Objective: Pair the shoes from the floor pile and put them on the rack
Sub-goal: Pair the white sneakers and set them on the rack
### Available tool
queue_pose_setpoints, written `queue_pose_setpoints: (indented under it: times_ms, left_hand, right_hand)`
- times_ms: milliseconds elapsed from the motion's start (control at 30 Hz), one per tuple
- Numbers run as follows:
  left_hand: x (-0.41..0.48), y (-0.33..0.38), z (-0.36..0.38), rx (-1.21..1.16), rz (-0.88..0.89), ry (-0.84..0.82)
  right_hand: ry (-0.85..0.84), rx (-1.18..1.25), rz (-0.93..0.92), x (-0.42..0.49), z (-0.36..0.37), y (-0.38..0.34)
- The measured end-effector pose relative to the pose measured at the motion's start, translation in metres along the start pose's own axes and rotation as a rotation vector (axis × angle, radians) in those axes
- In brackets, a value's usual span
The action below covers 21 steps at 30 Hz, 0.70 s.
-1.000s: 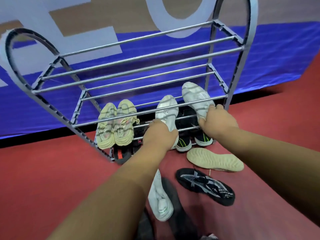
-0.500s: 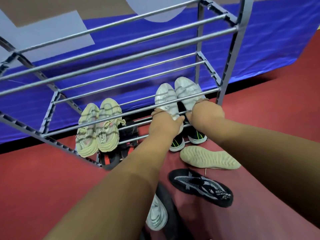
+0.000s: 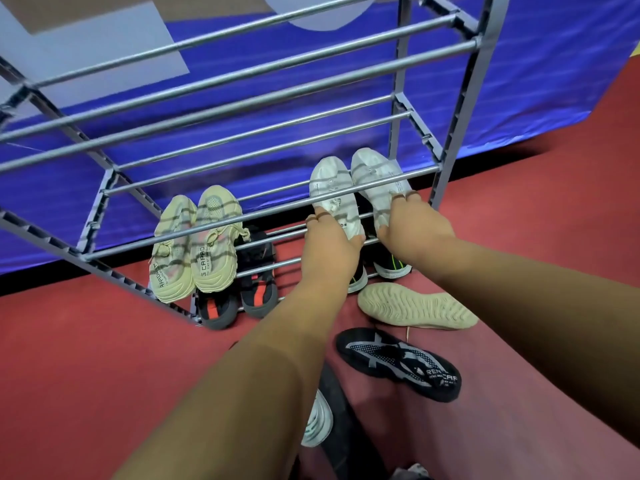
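A grey metal shoe rack [image 3: 242, 98] stands against a blue banner. Two white sneakers lie side by side on its second-lowest shelf at the right. My left hand [image 3: 330, 247] grips the heel of the left white sneaker [image 3: 330, 188]. My right hand [image 3: 415, 226] holds the heel of the right white sneaker [image 3: 375, 178]. A beige pair [image 3: 197, 244] rests on the same shelf at the left. Below it sit a black-and-red pair [image 3: 256, 289] and a black pair with green stripes [image 3: 391, 265], partly hidden by my hands.
On the red floor in front of the rack lie a beige shoe [image 3: 415, 308] sole up, a black-and-white shoe [image 3: 398, 363], and a white shoe [image 3: 317, 424] half hidden under my left forearm. The rack's upper shelves hold nothing.
Both hands pushed the white sneakers deeper onto the shelf and brought them together side by side. The camera moved closer to the rack.
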<state>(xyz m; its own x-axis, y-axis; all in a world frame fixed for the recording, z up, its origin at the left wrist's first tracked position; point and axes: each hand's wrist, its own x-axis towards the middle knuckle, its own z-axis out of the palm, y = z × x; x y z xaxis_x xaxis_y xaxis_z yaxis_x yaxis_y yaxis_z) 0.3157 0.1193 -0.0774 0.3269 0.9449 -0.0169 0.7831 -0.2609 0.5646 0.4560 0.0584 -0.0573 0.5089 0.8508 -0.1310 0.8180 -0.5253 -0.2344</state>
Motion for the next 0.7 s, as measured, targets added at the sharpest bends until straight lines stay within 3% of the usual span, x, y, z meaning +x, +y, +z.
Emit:
queue_pose_setpoints:
  times_ms: [400, 700]
  left_hand:
    - [-0.011, -0.002, -0.004, -0.053, -0.002, -0.043]
    - [-0.056, -0.040, 0.002, -0.164, 0.088, 0.046]
  right_hand:
    - [0.112, -0.044, -0.139, -0.019, 0.012, 0.014]
    - [0.275, 0.037, -0.224, -0.055, 0.021, 0.019]
